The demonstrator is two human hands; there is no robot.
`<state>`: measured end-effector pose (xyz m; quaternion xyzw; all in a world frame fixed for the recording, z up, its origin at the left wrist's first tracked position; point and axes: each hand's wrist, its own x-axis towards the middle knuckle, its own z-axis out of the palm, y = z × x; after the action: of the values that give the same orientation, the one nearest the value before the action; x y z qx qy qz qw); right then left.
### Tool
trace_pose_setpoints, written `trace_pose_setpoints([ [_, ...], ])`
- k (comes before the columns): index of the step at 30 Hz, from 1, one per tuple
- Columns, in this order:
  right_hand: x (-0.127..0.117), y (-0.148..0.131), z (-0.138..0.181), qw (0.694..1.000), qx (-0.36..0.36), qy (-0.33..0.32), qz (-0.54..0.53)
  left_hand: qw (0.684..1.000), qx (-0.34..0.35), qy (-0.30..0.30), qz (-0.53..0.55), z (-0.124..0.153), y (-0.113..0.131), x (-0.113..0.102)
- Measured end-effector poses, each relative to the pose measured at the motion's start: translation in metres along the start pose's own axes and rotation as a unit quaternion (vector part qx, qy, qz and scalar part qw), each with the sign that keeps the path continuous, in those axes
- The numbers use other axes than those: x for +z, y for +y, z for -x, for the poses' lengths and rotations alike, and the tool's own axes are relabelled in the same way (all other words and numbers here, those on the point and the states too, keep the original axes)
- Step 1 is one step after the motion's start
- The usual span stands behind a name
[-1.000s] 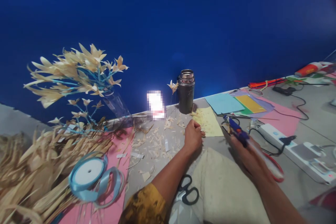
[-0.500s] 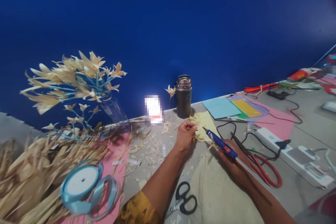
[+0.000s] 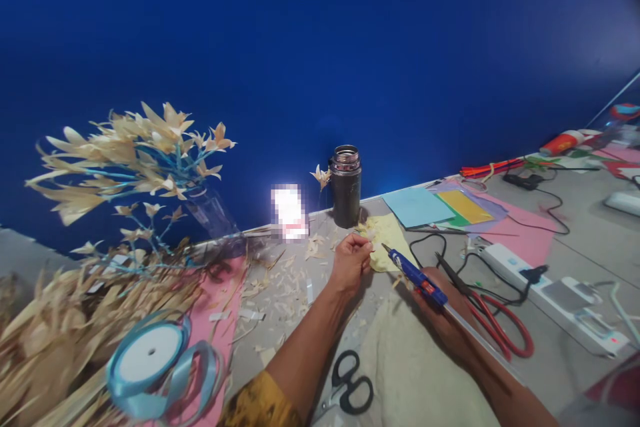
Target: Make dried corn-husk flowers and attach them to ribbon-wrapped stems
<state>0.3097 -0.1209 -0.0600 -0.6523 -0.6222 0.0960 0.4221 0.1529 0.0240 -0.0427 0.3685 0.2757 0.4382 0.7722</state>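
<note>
My left hand (image 3: 353, 260) is closed in a pinch above the near-left edge of a yellow paper sheet (image 3: 397, 233). Small pale scraps show around its fingertips, but what they grip is too small to make out. My right hand (image 3: 443, 307) is wrapped around a blue hot glue gun (image 3: 415, 273), whose nozzle points left and stops a little short of the left fingertips. A clear glue stick (image 3: 477, 333) juts from the gun's back, over the right forearm. Black-handled scissors (image 3: 356, 383) lie between the forearms.
A dark flask (image 3: 346, 197) stands open behind my left hand, beside a small husk flower (image 3: 321, 177). Husk flowers (image 3: 165, 127), dried husks (image 3: 65, 333) and a blue ribbon spool (image 3: 150, 353) are left. Red-handled pliers (image 3: 500, 327) and a power strip (image 3: 555, 297) lie right.
The whole view has shifted slightly, so things sit a little further left. The glue gun's nozzle is slightly closer to my left fingertips. Both grips stay the same.
</note>
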Motion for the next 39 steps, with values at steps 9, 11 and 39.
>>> trace_pose_setpoints([
  [9, -0.0015, -0.0047, 0.0003, 1.0, -0.004, 0.026, 0.002, 1.0, 0.002, -0.005, 0.005, 0.0005, 0.0004, -0.0007],
  [11, -0.0008, -0.005, 0.0, 1.0, -0.007, 0.01, -0.002, 1.0, 0.001, -0.008, 0.006, 0.0009, 0.0003, -0.0005],
  [39, 0.0038, 0.0003, 0.0004, 0.999, 0.0, 0.039, 0.024, 1.0, -0.011, -0.008, 0.005, 0.0019, 0.0007, 0.0008],
])
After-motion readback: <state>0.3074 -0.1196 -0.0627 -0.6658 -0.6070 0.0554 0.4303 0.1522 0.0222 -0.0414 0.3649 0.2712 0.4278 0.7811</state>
